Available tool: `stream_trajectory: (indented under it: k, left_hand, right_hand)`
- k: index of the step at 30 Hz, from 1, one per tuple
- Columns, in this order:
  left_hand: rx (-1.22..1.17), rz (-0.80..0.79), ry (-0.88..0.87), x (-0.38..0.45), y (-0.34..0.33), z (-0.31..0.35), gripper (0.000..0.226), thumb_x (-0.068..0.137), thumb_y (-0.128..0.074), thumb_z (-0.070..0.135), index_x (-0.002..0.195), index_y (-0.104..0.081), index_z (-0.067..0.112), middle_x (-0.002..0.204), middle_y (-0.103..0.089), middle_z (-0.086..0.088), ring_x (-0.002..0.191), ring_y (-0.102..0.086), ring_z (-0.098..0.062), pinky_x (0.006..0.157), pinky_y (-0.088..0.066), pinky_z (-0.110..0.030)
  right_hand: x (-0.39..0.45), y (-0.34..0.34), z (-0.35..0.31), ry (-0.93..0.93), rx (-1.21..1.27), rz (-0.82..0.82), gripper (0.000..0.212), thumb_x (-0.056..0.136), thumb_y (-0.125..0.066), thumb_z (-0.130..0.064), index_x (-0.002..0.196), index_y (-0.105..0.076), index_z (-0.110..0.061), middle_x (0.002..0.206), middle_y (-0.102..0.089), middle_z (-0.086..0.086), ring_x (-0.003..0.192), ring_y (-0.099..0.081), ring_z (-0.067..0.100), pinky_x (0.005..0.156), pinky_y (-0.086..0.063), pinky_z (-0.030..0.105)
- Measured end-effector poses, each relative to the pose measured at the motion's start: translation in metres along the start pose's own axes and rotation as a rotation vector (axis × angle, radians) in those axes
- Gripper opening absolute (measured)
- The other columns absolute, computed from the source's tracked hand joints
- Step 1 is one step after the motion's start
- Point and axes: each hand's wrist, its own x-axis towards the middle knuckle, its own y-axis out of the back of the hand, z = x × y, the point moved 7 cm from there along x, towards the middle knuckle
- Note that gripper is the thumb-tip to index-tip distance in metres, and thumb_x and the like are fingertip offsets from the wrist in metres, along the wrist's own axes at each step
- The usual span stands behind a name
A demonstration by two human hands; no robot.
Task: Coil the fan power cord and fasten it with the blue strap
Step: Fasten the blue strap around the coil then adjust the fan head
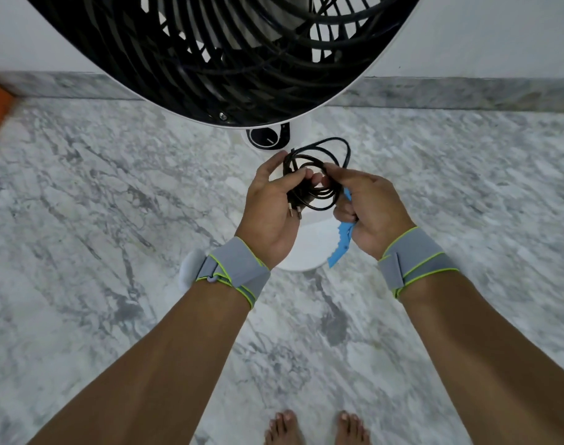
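Two hands meet above the fan's round white base (303, 252), which stands on the marble floor (97, 194) near the wall. Left hand (271, 207) curls its fingers (298, 176) around the coiled black power cord (319, 184), thumb pressing the loops, with the two-pin plug (69, 216) hanging against the palm. One larger loop rises toward the fan's control dial (264, 138). Right hand (375, 210) pinches the far side of the coil with its fingertips and clamps the blue strap (340, 244) under its lower fingers; the strap's toothed end dangles over the base. Grey wrist bands (235, 268) wrap both wrists. Fan grille (223, 49) fills the top.
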Motion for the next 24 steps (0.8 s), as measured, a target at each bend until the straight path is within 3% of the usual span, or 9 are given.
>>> stream_trajectory:
  k: [3, 6, 8, 10, 12, 15, 19, 22, 24]
  left_hand:
    - [-0.083, -0.02, 0.131, -0.001, 0.003, -0.005, 0.009, 0.09, -0.047, 0.004, 0.097, -0.052, 0.006, 0.073, -0.053, -0.006, 0.06, -0.058, -0.015, 0.068, -0.052, -0.026]
    - [-0.063, -0.017, 0.248, 0.003, 0.004, -0.005, 0.014, 0.085, -0.049, 0.013, 0.072, -0.046, 0.01, 0.059, -0.047, -0.004, 0.05, -0.049, -0.018, 0.06, -0.048, -0.026]
    - [0.136, -0.046, 0.28, 0.01, 0.003, 0.0, 0.017, 0.084, -0.055, 0.022, 0.072, -0.05, 0.011, 0.054, -0.046, -0.002, 0.049, -0.05, -0.018, 0.06, -0.047, -0.025]
    - [0.342, -0.096, 0.327, 0.016, 0.004, 0.004, 0.022, 0.082, -0.062, 0.031, 0.077, -0.057, 0.01, 0.056, -0.051, -0.001, 0.054, -0.058, -0.019, 0.071, -0.049, -0.028]
    - [0.451, -0.139, 0.359, 0.019, 0.005, 0.005, 0.016, 0.083, -0.062, 0.026, 0.079, -0.061, 0.01, 0.061, -0.056, 0.0, 0.056, -0.062, -0.014, 0.08, -0.049, -0.03]
    - [0.407, -0.167, 0.392, 0.02, 0.003, 0.001, 0.01, 0.088, -0.053, 0.009, 0.082, -0.061, 0.01, 0.061, -0.059, 0.0, 0.062, -0.061, -0.012, 0.081, -0.049, -0.031]
    - [0.206, -0.137, 0.334, 0.016, -0.001, -0.011, 0.015, 0.093, -0.046, 0.008, 0.082, -0.055, 0.013, 0.058, -0.057, 0.003, 0.069, -0.066, -0.011, 0.1, -0.042, -0.033]
    - [0.175, -0.129, 0.328, 0.017, 0.004, -0.018, 0.017, 0.087, -0.042, 0.014, 0.072, -0.049, 0.015, 0.057, -0.054, 0.002, 0.069, -0.064, -0.014, 0.089, -0.042, -0.032]
    - [0.261, -0.186, 0.357, 0.022, 0.007, -0.014, 0.022, 0.081, -0.045, 0.02, 0.064, -0.057, 0.014, 0.062, -0.062, -0.001, 0.076, -0.061, -0.018, 0.082, -0.039, -0.033]
  right_hand:
    - [0.003, -0.002, -0.002, 0.013, 0.039, -0.05, 0.013, 0.081, -0.066, -0.001, 0.072, -0.071, -0.008, 0.076, -0.044, 0.013, 0.036, -0.023, 0.008, 0.037, -0.018, 0.018]
    - [0.007, -0.004, -0.006, 0.053, -0.078, -0.04, 0.013, 0.079, -0.066, 0.001, 0.075, -0.07, -0.01, 0.08, -0.041, 0.014, 0.036, -0.024, 0.008, 0.036, -0.021, 0.016]
    - [0.009, -0.006, -0.011, 0.108, -0.171, -0.058, 0.016, 0.08, -0.064, 0.0, 0.076, -0.07, -0.013, 0.07, -0.045, 0.011, 0.036, -0.025, 0.007, 0.037, -0.023, 0.015]
    - [0.01, -0.011, -0.015, 0.136, -0.275, -0.149, 0.019, 0.083, -0.061, 0.0, 0.08, -0.072, -0.015, 0.052, -0.044, -0.001, 0.035, -0.025, 0.006, 0.037, -0.023, 0.014]
    - [0.01, -0.013, -0.019, 0.126, -0.353, -0.219, 0.018, 0.084, -0.06, -0.001, 0.085, -0.073, -0.014, 0.044, -0.041, -0.008, 0.035, -0.024, 0.007, 0.038, -0.022, 0.015]
    - [0.016, -0.005, -0.022, 0.103, -0.278, -0.155, 0.012, 0.084, -0.06, 0.0, 0.081, -0.069, -0.006, 0.048, -0.043, -0.002, 0.035, -0.023, 0.008, 0.039, -0.019, 0.017]
    - [0.019, 0.001, -0.017, 0.051, 0.004, -0.068, 0.012, 0.085, -0.058, 0.002, 0.077, -0.065, -0.003, 0.061, -0.052, 0.006, 0.039, -0.023, 0.01, 0.042, -0.017, 0.022]
    - [0.017, -0.001, -0.015, 0.048, -0.071, -0.116, 0.01, 0.087, -0.059, -0.002, 0.085, -0.068, -0.004, 0.065, -0.05, 0.006, 0.04, -0.022, 0.009, 0.041, -0.017, 0.021]
    - [0.016, -0.002, -0.018, 0.04, -0.189, -0.199, 0.012, 0.088, -0.058, -0.004, 0.087, -0.07, -0.007, 0.066, -0.048, 0.006, 0.039, -0.023, 0.009, 0.043, -0.016, 0.021]
